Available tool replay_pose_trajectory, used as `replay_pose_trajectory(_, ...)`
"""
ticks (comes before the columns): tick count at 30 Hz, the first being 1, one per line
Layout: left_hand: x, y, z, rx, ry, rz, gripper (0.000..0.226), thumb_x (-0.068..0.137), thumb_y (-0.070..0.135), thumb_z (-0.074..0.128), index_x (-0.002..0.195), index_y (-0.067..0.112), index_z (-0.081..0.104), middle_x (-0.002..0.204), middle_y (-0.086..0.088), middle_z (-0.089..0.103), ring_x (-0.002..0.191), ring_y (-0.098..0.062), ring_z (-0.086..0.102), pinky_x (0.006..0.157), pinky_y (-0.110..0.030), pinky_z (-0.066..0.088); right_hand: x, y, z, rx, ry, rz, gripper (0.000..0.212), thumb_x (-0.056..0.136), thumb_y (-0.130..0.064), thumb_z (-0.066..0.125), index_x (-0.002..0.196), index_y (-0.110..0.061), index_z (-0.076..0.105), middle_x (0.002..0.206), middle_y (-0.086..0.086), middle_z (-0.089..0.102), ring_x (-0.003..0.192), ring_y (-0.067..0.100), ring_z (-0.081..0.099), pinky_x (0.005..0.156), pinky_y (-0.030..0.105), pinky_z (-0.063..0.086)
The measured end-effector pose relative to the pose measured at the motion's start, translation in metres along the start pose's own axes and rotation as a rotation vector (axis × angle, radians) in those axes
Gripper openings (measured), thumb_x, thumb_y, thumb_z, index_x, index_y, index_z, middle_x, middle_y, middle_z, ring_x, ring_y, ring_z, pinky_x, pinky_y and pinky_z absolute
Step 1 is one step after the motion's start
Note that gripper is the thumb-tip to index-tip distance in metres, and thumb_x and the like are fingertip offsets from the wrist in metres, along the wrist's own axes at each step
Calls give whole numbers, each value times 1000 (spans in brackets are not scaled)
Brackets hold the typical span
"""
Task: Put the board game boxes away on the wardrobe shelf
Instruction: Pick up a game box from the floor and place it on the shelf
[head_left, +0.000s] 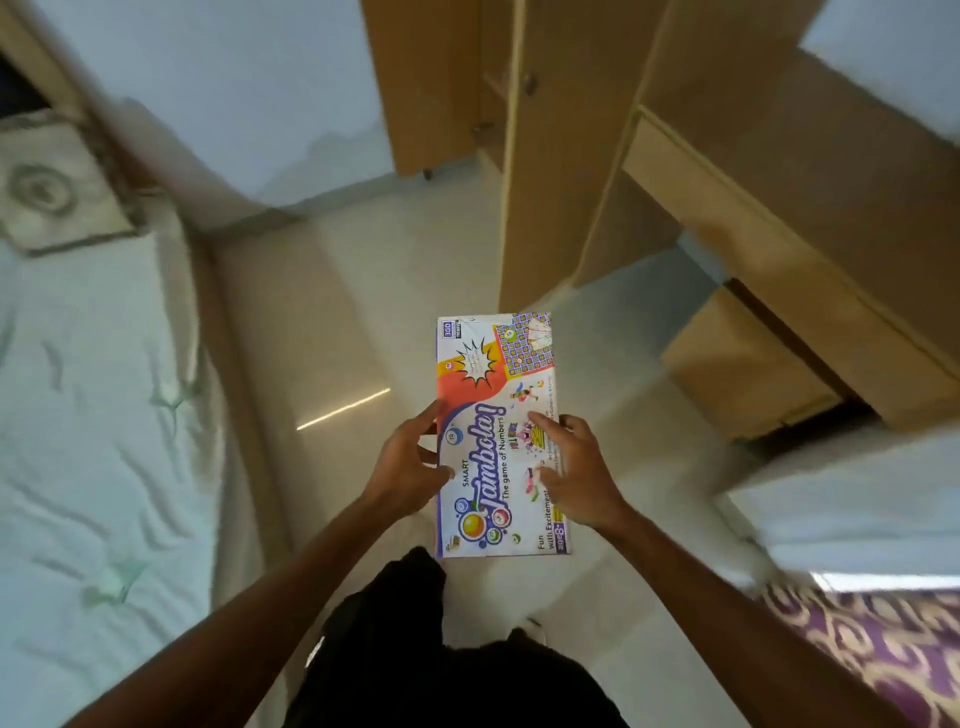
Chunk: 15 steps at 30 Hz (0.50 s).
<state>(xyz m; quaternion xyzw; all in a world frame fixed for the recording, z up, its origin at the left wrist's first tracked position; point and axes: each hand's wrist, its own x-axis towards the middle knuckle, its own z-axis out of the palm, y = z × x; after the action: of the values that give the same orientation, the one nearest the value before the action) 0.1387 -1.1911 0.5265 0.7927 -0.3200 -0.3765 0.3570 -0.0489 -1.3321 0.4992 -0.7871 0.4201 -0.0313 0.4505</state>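
Box (501, 434) btwn both hands, bed (78, 389) left, wardrobe (561, 156) ahead, desk (779, 218) right

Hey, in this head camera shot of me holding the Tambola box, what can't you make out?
- Head view: wardrobe shelves, mostly behind the open door and cut off by the top edge.
- Head view: Tambola box underside, and what left hand and right hand do beneath it, hidden by the box.
- Head view: the box's small print, too small and blurred.
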Motion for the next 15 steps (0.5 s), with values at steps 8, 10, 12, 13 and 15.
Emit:
replay_pose_trajectory(8,119,-22,-130,-107,192,-50,86,71,-8,73,146,18,39,137,-7,48,80,-6,62,55,-11,52,179,-119,37,-59,-65,-175,68,77,-2,60,139,-27,47,125,-1,40,123,19,44,107,38,43)
replay_pose_trajectory(10,153,-25,-169,-118,203,-57,86,72,-7,74,146,18,39,137,-7,49,78,-7,63,54,-13,53,221,-150,48,-73,-84,-187,67,79,-1,60,139,-27,47,125,-1,40,122,18,45,106,37,44)
replay_pose_trajectory(12,188,-25,-208,-111,220,-55,85,72,-4,76,145,20,39,138,-5,50,80,-10,64,55,-14,54,265,-179,57,-71,-95,-190,67,79,-2,60,140,-27,46,126,-1,40,124,19,44,107,38,43)
replay_pose_trajectory(13,202,-24,-222,-105,223,-53,86,72,-3,76,145,20,39,139,-5,49,81,-11,64,54,-14,54,281,-190,59,-73,-94,-201,68,79,-2,60,141,-27,45,127,-1,40,125,19,44,108,38,43)
replay_pose_trajectory(15,237,-23,-254,-104,227,-74,87,72,-3,76,146,21,38,139,-5,48,82,-12,65,52,-13,53,322,-212,65,-63,-102,-187,69,80,-3,60,142,-28,44,126,-2,40,125,20,45,107,38,43)
